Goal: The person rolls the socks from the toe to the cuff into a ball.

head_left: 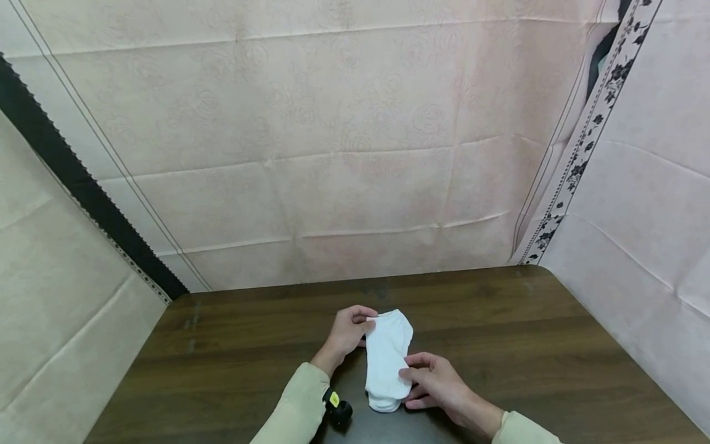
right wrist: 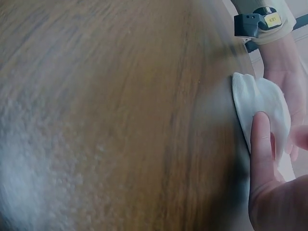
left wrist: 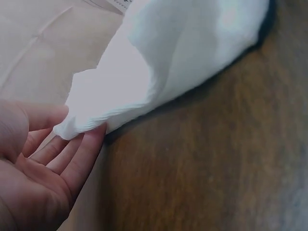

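Observation:
White socks [head_left: 386, 357], laid flat one on the other, lie lengthwise near the front of the table. At their far left corner my left hand [head_left: 348, 330] pinches the cloth between thumb and fingers. The left wrist view shows that ribbed edge of the socks [left wrist: 110, 91] lifted in the left hand [left wrist: 53, 168]. My right hand [head_left: 435, 383] holds the near right edge, thumb on top. In the right wrist view, the right thumb [right wrist: 261, 144] lies along the white cloth [right wrist: 252, 96]; the other fingers are partly hidden.
The dark wooden table [head_left: 249, 345] has rounded far corners. Pale patterned cloth [head_left: 355, 154] hangs behind it and at both sides. A black device [head_left: 338, 410] is strapped to the left wrist, close to the socks' left edge.

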Action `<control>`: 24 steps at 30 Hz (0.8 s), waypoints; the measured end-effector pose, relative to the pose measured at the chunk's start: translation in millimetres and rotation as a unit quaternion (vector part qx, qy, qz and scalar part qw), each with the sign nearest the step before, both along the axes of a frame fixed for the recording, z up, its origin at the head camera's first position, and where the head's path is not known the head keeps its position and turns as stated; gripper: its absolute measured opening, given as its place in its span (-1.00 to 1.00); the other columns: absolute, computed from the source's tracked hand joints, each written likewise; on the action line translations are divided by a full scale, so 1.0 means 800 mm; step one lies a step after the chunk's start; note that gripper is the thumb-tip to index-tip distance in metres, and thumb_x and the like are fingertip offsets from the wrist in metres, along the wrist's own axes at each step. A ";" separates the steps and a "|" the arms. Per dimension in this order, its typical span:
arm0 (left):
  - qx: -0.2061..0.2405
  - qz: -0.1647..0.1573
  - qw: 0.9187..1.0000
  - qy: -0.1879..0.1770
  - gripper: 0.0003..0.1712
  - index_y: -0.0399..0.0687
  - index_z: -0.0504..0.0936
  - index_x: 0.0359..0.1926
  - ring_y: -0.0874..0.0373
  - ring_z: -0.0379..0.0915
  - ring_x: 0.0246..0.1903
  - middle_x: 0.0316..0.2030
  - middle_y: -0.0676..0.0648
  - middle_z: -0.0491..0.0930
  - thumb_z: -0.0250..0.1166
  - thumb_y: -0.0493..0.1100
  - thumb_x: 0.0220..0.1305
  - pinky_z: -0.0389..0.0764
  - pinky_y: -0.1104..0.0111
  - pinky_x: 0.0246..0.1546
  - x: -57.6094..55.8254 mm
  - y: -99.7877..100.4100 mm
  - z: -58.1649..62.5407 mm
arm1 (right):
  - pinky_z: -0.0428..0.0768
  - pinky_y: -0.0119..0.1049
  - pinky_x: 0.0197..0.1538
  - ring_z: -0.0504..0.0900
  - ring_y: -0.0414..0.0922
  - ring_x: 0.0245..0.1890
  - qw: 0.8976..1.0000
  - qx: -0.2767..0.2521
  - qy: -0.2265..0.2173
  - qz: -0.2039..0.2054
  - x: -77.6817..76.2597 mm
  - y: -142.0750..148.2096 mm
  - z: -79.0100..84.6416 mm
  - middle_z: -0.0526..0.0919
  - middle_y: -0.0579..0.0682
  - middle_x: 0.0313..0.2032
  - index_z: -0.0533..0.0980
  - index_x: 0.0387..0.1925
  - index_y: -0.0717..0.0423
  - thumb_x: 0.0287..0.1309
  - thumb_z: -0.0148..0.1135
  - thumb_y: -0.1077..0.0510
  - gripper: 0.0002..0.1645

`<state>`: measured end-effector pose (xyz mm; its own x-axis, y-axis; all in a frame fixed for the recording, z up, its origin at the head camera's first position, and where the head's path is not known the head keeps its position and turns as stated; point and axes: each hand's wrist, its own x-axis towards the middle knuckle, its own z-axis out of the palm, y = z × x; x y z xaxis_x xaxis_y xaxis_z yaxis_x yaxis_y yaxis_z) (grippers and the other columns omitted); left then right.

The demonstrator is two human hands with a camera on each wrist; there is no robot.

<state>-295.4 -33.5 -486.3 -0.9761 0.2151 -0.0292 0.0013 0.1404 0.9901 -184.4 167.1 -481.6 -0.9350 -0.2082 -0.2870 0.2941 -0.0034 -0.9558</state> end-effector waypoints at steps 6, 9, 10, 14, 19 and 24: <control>-0.026 -0.001 0.999 0.025 -0.83 -0.19 0.68 -0.05 0.05 0.56 -0.28 -0.13 -0.14 0.63 0.27 -0.36 0.37 0.69 0.23 -0.34 0.003 0.000 0.004 | 0.71 -0.16 -0.33 0.73 0.00 -0.44 1.000 0.002 -0.011 0.010 -0.001 -0.001 0.000 0.69 0.15 -0.35 0.31 0.23 0.43 0.19 0.39 0.17 -0.30; -0.034 -0.001 0.999 0.028 -0.83 -0.16 0.69 -0.06 0.04 0.56 -0.26 -0.11 -0.13 0.62 0.26 -0.36 0.37 0.69 0.24 -0.33 0.006 0.001 0.003 | 0.71 -0.16 -0.33 0.73 -0.01 -0.44 1.000 -0.002 -0.013 0.011 0.001 -0.001 -0.001 0.70 0.15 -0.37 0.30 0.23 0.43 0.15 0.42 0.21 -0.28; -0.036 -0.001 0.999 0.032 -0.82 -0.17 0.69 -0.07 0.04 0.55 -0.26 -0.10 -0.14 0.62 0.26 -0.38 0.37 0.68 0.24 -0.33 0.006 0.001 0.002 | 0.71 -0.16 -0.33 0.73 -0.01 -0.44 1.000 -0.005 -0.014 0.011 0.002 -0.001 -0.001 0.70 0.15 -0.38 0.30 0.23 0.43 0.14 0.42 0.22 -0.28; -0.049 0.000 0.998 0.044 -0.74 -0.17 0.70 -0.09 0.04 0.53 -0.28 -0.10 -0.15 0.61 0.21 -0.49 0.32 0.67 0.24 -0.36 0.009 0.002 0.000 | 0.71 -0.18 -0.32 0.72 -0.03 -0.44 1.000 -0.019 -0.016 0.016 0.006 0.001 -0.003 0.70 0.14 -0.38 0.28 0.23 0.44 0.15 0.36 0.28 -0.31; -0.056 0.002 0.996 0.062 -0.70 -0.19 0.69 -0.10 0.02 0.53 -0.31 -0.10 -0.17 0.61 0.19 -0.55 0.28 0.66 0.22 -0.35 0.009 0.001 0.002 | 0.71 -0.19 -0.30 0.71 -0.07 -0.46 0.999 -0.044 -0.008 0.025 0.005 0.001 -0.006 0.66 0.16 -0.36 0.24 0.25 0.47 0.18 0.28 0.31 -0.33; -0.130 0.003 0.981 0.146 -0.77 -0.11 0.70 -0.14 0.05 0.49 -0.22 -0.13 -0.07 0.62 0.26 -0.46 0.29 0.59 0.19 -0.17 0.014 -0.003 0.008 | 0.71 -0.18 -0.30 0.72 -0.05 -0.46 0.999 -0.036 0.000 0.037 0.004 0.002 -0.007 0.66 0.17 -0.34 0.24 0.24 0.47 0.22 0.28 0.27 -0.35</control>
<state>-284.5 -35.6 -480.1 -0.9523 0.2317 0.1987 0.2779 0.3887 0.8785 -181.6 168.9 -487.5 -0.9165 -0.2967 -0.2684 0.2957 -0.0505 -0.9539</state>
